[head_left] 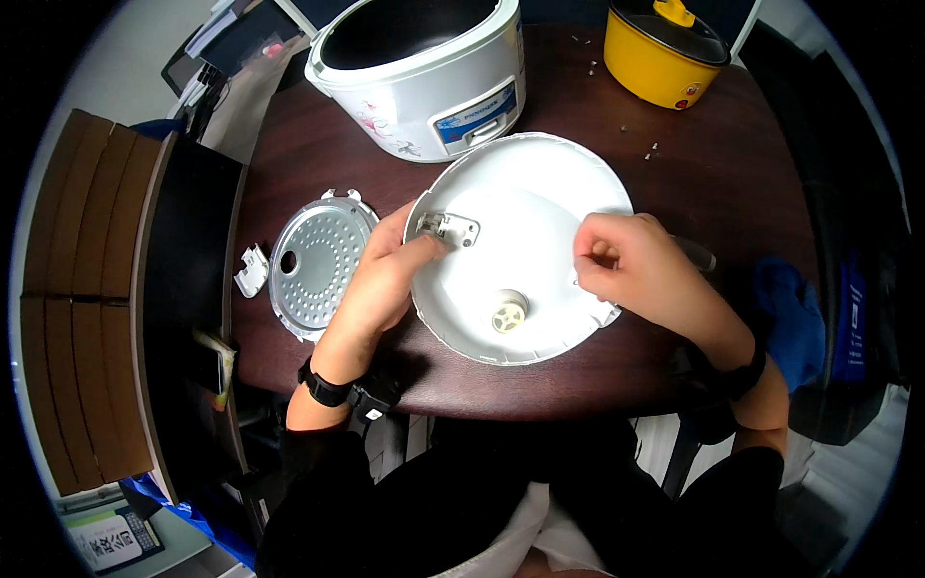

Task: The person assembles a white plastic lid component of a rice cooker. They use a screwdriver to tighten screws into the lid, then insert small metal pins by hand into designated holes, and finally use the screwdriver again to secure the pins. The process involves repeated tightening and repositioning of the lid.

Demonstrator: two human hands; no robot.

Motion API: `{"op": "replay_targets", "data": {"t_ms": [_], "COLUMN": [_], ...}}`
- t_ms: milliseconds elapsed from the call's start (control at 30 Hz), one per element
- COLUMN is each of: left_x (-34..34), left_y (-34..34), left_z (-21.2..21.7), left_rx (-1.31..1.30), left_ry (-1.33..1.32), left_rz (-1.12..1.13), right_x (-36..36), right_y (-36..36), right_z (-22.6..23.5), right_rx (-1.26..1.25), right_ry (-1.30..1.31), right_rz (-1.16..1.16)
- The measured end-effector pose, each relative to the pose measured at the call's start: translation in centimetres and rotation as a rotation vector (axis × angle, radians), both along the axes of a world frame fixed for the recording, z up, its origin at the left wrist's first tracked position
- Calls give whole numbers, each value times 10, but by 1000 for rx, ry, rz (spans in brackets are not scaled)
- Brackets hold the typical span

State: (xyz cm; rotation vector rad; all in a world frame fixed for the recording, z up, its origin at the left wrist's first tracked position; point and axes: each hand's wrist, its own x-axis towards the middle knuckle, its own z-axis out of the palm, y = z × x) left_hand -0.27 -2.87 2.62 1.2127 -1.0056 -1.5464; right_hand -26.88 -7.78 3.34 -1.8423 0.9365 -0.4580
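Note:
A white rice cooker lid shell (540, 193) lies with its hollow side up near the table's front edge. My left hand (390, 275) is closed on its left rim, the thumb pressing beside a small latch part (451, 229) inside. Over the shell's right side, my right hand (636, 265) is closed in a pinch; whatever its fingertips hold is too small to make out. A round valve piece (509, 313) sits in the shell's near part. Left of the shell lies a perforated metal inner lid (323, 260), next to a small white plastic cover (252, 272).
The white rice cooker body (414, 111) stands open behind the shell. A yellow pot (660, 63) with a dark lid is at the far right. Several small screws (650, 151) lie on the dark table (742, 183). A dark cylindrical thing (696, 253) lies partly hidden behind my right wrist.

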Motion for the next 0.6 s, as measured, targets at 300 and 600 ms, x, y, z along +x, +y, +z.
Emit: {"op": "replay_targets", "data": {"t_ms": [300,600], "left_x": [-25,-28], "left_y": [3,9], "left_z": [7,6], "left_rx": [-196,-260], "left_ry": [-197,-365], "left_rz": [-20,38], "right_x": [47,60], "right_y": [-5,1], "right_z": [3,1], "right_rx": [-129,-165], "right_ry": [-144,-102], "right_rz": [-51,-23]}}
